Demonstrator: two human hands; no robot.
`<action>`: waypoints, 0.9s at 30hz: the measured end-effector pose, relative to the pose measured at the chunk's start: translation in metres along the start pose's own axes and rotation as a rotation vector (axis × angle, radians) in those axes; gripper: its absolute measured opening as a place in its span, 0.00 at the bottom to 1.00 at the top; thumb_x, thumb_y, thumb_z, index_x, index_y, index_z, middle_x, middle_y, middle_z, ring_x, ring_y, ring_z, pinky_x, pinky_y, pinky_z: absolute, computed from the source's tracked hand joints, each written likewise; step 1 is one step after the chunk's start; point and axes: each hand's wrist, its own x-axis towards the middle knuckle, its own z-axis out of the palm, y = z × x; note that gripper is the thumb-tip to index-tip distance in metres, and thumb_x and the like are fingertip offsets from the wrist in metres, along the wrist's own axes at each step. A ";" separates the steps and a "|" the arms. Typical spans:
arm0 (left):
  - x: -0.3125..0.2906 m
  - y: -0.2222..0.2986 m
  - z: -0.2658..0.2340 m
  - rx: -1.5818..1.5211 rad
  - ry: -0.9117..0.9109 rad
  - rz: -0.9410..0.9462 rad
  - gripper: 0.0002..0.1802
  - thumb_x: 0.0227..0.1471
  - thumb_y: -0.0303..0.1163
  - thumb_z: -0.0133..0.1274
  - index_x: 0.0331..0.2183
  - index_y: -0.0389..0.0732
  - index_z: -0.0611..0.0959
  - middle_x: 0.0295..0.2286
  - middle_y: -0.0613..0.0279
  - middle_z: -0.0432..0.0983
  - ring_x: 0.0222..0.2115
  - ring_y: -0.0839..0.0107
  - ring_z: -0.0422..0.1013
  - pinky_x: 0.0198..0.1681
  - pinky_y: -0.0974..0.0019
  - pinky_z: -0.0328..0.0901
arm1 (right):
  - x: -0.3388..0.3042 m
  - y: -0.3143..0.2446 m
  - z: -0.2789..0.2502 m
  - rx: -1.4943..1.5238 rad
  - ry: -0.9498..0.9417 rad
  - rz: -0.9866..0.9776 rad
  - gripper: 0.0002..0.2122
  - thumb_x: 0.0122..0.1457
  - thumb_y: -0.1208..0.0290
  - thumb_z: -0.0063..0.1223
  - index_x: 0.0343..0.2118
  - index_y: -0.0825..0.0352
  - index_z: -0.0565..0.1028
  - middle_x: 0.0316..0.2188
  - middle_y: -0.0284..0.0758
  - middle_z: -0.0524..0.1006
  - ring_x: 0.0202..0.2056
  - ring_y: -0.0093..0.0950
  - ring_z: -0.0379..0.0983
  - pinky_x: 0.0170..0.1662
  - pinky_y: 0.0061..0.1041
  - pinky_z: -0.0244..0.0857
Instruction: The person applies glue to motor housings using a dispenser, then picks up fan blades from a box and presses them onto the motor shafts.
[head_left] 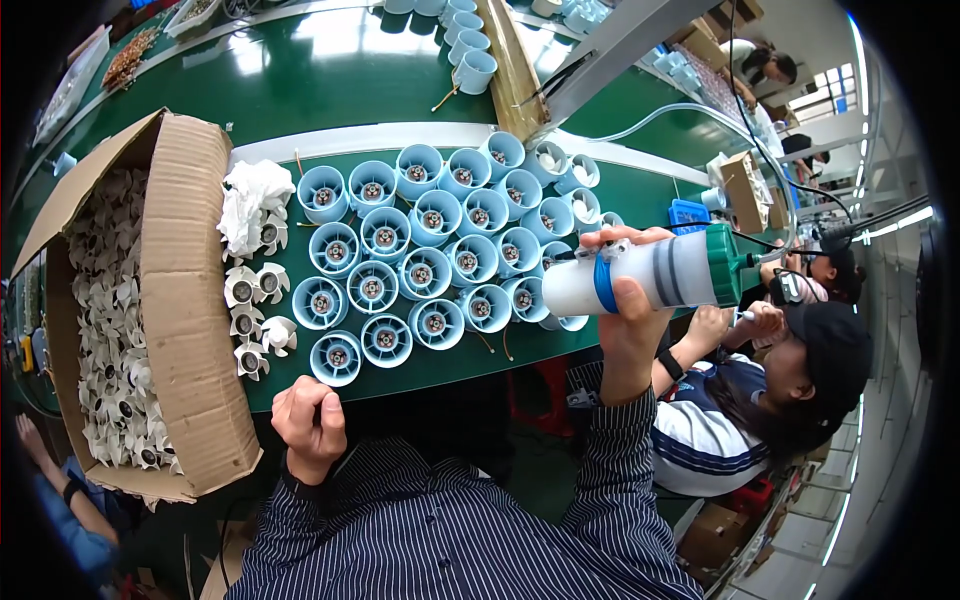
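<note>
My right hand (pixel 630 335) is wrapped around a thick white glue dispensing syringe (pixel 678 270) with a green cap and a blue band. The syringe lies nearly level above the right end of the rows of light blue round housings (pixel 435 220). A thin hose runs from its capped end; its tip is not clearly visible. My left hand (pixel 310 428) is curled into a loose fist at the table's front edge, just below the nearest housing (pixel 335 357), with nothing showing in its fingers. Each open housing shows a small motor core inside. White fan impellers (pixel 270 282) lie left of them.
A cardboard box (pixel 195 300) full of white impellers stands at the left, beside crumpled white tissue (pixel 248 205). A metal post (pixel 620 65) rises behind the housings. More housings (pixel 475 72) line the green bench at the back. A co-worker in a black cap (pixel 828 350) sits close on the right.
</note>
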 end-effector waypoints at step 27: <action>0.011 0.001 -0.008 0.009 0.020 -0.101 0.08 0.58 0.25 0.52 0.27 0.35 0.75 0.20 0.59 0.69 0.18 0.67 0.65 0.23 0.64 0.59 | 0.050 0.025 0.013 0.049 -0.075 -0.024 0.22 0.57 0.75 0.67 0.53 0.65 0.69 0.48 0.46 0.78 0.51 0.43 0.78 0.60 0.46 0.70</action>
